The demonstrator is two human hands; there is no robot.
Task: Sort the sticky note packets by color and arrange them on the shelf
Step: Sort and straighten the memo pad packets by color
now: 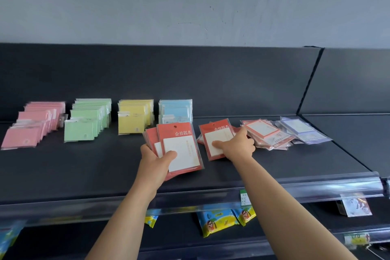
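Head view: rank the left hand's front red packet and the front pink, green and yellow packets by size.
1. red packet, but nearest the camera.
2. pink packet, green packet, yellow packet: too alike to rank.

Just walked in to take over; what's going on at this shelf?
A person is sorting sticky-note packets. The left hand holds a fan of red packets with white pads; the right hand grips another red packet at the dark shelf. A pink row, green row, yellow row and blue row stand at the left; red-bordered packets and lilac packets lie heaped at the right.
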